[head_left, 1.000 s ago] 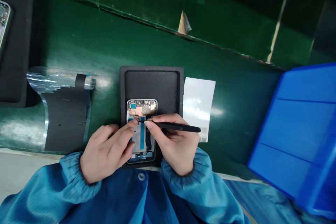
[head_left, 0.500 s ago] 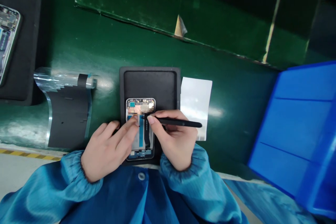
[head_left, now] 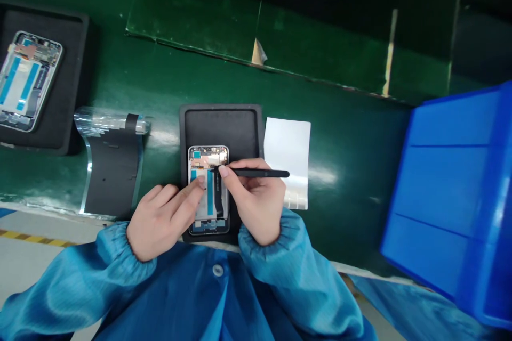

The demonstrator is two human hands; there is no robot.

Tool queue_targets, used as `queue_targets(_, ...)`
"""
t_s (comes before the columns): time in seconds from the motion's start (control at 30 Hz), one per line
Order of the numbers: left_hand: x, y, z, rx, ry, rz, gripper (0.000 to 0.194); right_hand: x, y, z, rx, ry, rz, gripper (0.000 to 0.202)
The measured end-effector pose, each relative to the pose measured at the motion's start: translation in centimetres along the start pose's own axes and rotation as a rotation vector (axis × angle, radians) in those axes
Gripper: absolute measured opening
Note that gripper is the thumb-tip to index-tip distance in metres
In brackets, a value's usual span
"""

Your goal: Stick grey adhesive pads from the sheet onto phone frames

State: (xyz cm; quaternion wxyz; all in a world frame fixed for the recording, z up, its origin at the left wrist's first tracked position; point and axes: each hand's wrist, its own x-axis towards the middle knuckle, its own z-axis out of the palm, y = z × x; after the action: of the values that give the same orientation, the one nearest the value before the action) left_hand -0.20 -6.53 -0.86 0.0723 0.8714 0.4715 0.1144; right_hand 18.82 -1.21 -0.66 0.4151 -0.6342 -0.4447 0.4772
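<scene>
1 opened phone (head_left: 210, 200) lies in the lower part of the black tray (head_left: 222, 125) before us. With our right hand (head_left: 256, 200) we pinch a slim black tool (head_left: 260, 173) between thumb and fingers, its tip at the phone's upper half. Our left hand (head_left: 166, 218) lies palm down, fingers unclenched and loosely bent, their tips over the phone's left side. Just right of the tray we have 1 white sheet (head_left: 287, 152).
</scene>
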Motion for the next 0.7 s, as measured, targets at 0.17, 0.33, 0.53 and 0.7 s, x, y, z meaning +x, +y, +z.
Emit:
queue_targets(0.17,0.3,-0.1,-0.4,0.086,-0.119,0.082,0.044,0.0,0.0,0.1,0.020,0.001,0.004,0.017)
queue_targets(0.33,0.4,0.5,-0.6,0.139,-0.045,-0.020,0.044,0.1,0.3,0.1,0.035,-0.009,-0.009,0.017)
queue_targets(0.53,0.4,0.9,-0.2,0.140,-0.025,-0.045,0.041,0.1,0.7,0.1,0.036,-0.028,-0.029,0.018)
queue_targets(0.7,0.3,0.4,-0.3,0.147,-0.168,0.022,0.045,0.1,0.8,0.1,0.032,-0.033,-0.022,0.019)
